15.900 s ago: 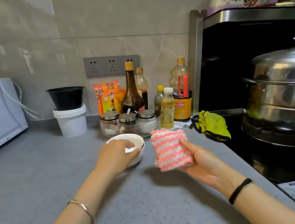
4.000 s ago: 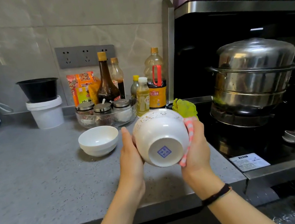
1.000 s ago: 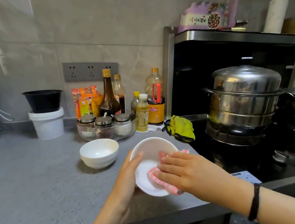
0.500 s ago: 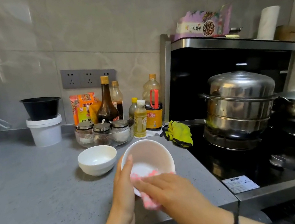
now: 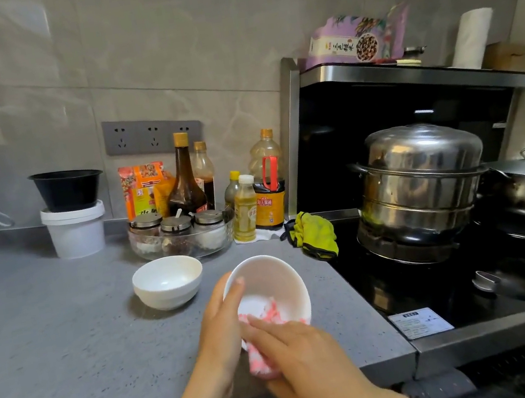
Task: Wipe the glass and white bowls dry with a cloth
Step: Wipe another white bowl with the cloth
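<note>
Grey tiled wall (image 5: 158, 42), wall sockets (image 5: 153, 135), speckled grey countertop (image 5: 51, 338), black hob (image 5: 426, 293)

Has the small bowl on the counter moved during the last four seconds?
No. The small bowl stands just in front of the glass dish of jars, a little left of its middle, as before. Only the camera has shifted.
</note>
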`<state>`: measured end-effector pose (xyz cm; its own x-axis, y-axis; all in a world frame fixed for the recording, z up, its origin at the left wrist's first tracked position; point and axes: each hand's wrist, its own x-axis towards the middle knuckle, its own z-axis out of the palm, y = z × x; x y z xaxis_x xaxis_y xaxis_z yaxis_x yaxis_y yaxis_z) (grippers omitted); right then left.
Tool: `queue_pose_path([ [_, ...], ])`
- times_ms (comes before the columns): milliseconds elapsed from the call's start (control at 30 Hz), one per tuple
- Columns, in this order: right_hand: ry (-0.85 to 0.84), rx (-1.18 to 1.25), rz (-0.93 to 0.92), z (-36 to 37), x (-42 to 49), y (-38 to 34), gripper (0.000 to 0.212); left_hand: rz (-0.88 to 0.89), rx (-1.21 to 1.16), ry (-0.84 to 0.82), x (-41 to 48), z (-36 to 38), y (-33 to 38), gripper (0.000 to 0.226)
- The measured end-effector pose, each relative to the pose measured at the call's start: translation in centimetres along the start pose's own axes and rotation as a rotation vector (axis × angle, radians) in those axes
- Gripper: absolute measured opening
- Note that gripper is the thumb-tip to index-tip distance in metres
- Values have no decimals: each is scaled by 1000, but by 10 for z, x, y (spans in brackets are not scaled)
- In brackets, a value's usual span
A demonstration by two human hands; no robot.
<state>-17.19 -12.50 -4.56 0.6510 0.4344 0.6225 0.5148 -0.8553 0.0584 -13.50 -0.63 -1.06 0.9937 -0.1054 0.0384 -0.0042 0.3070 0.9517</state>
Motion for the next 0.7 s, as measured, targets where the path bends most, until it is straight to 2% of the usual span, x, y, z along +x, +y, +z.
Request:
queue_pose_path([
  [67, 1, -27, -147, -4, -2, 18, 43, -32, 67, -47, 2, -6, 6, 20],
  [133, 19, -196, -306, -11, -1, 41, 34, -67, 74, -99, 2, -11, 12, 22],
  [200, 36, -337, -380, -20, 6, 56, 36, -69, 66, -110, 4, -13, 15, 21],
  [267, 73, -378, -402, -25, 12, 57, 33, -45, 24, -74, 4, -13, 13, 18],
  [333, 121, -343, -350, -23, 19, 44, 26, -1, -44, -51, 1, -8, 10, 20],
  [467, 198, -183, -63, -15, 31, 6, 23, 69, -139, -10, -9, 7, -1, 27],
  [533, 183, -163, -40, -7, 32, 1, 28, 111, -127, 38, -7, 7, -1, 27],
  [633, 118, -222, -241, -5, 20, 21, 32, 93, -80, 8, -1, -2, 4, 21],
  [700, 25, -386, -406, -16, 14, 44, 32, 61, 12, -65, 3, -9, 7, 20],
])
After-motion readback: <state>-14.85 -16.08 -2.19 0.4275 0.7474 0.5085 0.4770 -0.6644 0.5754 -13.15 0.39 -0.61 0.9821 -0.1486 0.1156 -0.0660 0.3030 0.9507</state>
